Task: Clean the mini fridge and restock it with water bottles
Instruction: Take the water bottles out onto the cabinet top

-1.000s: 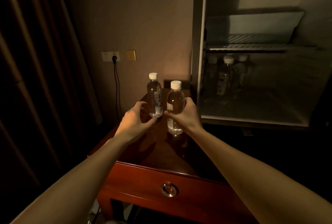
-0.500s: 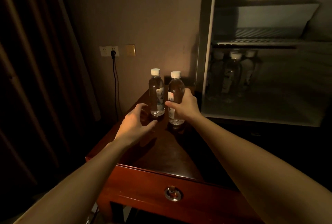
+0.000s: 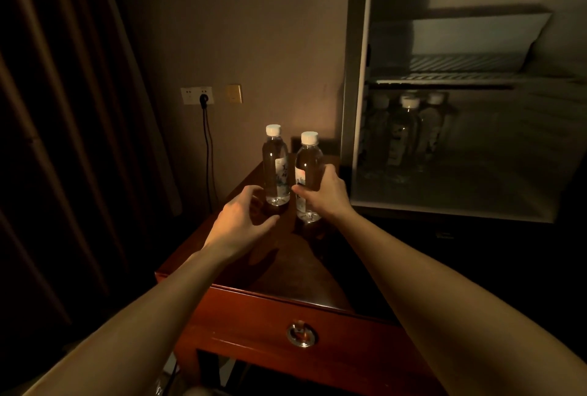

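Right hand (image 3: 327, 195) around bottle (image 3: 307, 163)

We see a reddish wooden side table (image 3: 241, 271) with 1 drawer and a round metal pull (image 3: 301, 335). Behind it, a wall socket (image 3: 197, 95) holds a black plug and cord (image 3: 208, 154); a brass plate (image 3: 234, 93) sits beside it. Dark curtains (image 3: 63, 141) hang left.

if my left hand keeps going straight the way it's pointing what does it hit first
Most likely the left bottle. The left hand is open just short of that bottle's base, fingers aimed at it. Depth is hard to judge in this dim view.
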`<action>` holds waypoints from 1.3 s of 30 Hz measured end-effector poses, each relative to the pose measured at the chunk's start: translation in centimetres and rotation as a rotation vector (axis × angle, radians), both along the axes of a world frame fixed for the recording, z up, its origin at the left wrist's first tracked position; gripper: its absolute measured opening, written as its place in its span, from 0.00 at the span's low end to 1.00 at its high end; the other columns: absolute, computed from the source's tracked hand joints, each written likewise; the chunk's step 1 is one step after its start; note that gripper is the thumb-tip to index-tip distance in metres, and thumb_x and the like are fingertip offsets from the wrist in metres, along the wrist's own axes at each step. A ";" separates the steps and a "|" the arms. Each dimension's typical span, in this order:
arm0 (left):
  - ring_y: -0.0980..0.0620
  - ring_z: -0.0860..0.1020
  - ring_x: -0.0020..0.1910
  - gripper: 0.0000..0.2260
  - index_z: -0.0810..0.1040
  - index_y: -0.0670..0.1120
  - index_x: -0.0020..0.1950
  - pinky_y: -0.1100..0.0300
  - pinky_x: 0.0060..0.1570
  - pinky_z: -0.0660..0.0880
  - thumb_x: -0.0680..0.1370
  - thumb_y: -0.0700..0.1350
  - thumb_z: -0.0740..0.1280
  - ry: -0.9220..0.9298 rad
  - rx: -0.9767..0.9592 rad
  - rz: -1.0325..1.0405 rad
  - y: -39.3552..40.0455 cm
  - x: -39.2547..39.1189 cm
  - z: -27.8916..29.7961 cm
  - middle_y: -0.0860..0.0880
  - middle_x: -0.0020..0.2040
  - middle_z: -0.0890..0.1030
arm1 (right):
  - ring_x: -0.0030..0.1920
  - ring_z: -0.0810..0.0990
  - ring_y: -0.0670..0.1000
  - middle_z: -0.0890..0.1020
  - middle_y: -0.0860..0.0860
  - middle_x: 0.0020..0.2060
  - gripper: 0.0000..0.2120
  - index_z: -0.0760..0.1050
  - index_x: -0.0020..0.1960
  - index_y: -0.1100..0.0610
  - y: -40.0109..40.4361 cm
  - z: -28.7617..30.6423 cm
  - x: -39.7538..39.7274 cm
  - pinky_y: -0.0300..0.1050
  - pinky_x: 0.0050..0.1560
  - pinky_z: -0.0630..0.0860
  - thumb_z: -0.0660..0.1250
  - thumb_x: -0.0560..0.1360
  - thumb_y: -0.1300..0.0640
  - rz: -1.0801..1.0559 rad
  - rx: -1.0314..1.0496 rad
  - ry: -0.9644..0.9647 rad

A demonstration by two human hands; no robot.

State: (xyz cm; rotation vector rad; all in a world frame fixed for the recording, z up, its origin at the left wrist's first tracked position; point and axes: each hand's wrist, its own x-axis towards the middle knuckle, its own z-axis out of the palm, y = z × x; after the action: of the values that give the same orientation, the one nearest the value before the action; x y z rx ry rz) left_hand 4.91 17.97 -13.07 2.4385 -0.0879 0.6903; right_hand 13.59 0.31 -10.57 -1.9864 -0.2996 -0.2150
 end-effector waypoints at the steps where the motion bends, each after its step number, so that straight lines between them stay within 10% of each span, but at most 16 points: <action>1: 0.59 0.74 0.53 0.28 0.67 0.51 0.70 0.63 0.54 0.74 0.74 0.53 0.74 0.002 0.002 -0.008 -0.1 0.0 0.1 0.57 0.53 0.74 | 0.63 0.76 0.52 0.76 0.53 0.61 0.30 0.66 0.68 0.58 -0.1 -0.1 0.0 0.44 0.57 0.74 0.76 0.72 0.56 0.012 -0.025 0.022; 6: 0.60 0.77 0.51 0.27 0.67 0.56 0.67 0.58 0.52 0.78 0.73 0.56 0.73 -0.005 0.017 -0.059 -1.3 0.0 1.2 0.57 0.54 0.77 | 0.49 0.77 0.48 0.77 0.51 0.48 0.17 0.73 0.59 0.60 -2.8 0.7 -0.5 0.36 0.42 0.71 0.73 0.74 0.56 0.084 -0.216 -0.018; 10: 0.59 0.78 0.49 0.24 0.67 0.59 0.64 0.55 0.50 0.80 0.72 0.57 0.73 -0.011 0.010 -0.127 -4.2 -0.2 2.6 0.59 0.50 0.76 | 0.42 0.78 0.49 0.77 0.48 0.39 0.09 0.76 0.48 0.54 -6.5 1.9 -1.4 0.50 0.49 0.79 0.71 0.75 0.50 0.019 -0.418 -0.151; 15: 0.57 0.78 0.52 0.26 0.68 0.53 0.68 0.61 0.50 0.76 0.73 0.55 0.73 -0.019 0.048 -0.199 -8.5 0.2 3.6 0.56 0.52 0.78 | 0.46 0.79 0.52 0.79 0.50 0.45 0.13 0.76 0.50 0.51 -11.2 3.5 -3.3 0.50 0.48 0.76 0.66 0.76 0.42 0.003 -0.462 -0.119; 22: 0.50 0.76 0.61 0.29 0.66 0.53 0.70 0.52 0.59 0.76 0.73 0.55 0.73 0.030 0.112 -0.250 -14.7 1.7 4.2 0.50 0.63 0.76 | 0.71 0.69 0.56 0.68 0.52 0.74 0.36 0.57 0.78 0.49 -16.4 4.5 -3.2 0.55 0.67 0.70 0.68 0.75 0.45 -0.094 -0.683 -0.128; 39: 0.44 0.70 0.59 0.33 0.61 0.46 0.70 0.51 0.49 0.73 0.72 0.50 0.75 -0.104 0.126 -0.068 -22.9 10.3 7.7 0.43 0.64 0.66 | 0.56 0.81 0.53 0.81 0.49 0.57 0.28 0.69 0.68 0.46 -22.1 4.6 3.9 0.49 0.51 0.78 0.73 0.70 0.46 -0.171 -0.577 -0.251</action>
State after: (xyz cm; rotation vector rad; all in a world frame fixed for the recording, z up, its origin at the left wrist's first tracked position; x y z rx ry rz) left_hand 15.20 -4.96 -5.41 2.5052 -0.2620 0.8019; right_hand 17.51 -21.84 -5.95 -2.5636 -0.3830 -0.5378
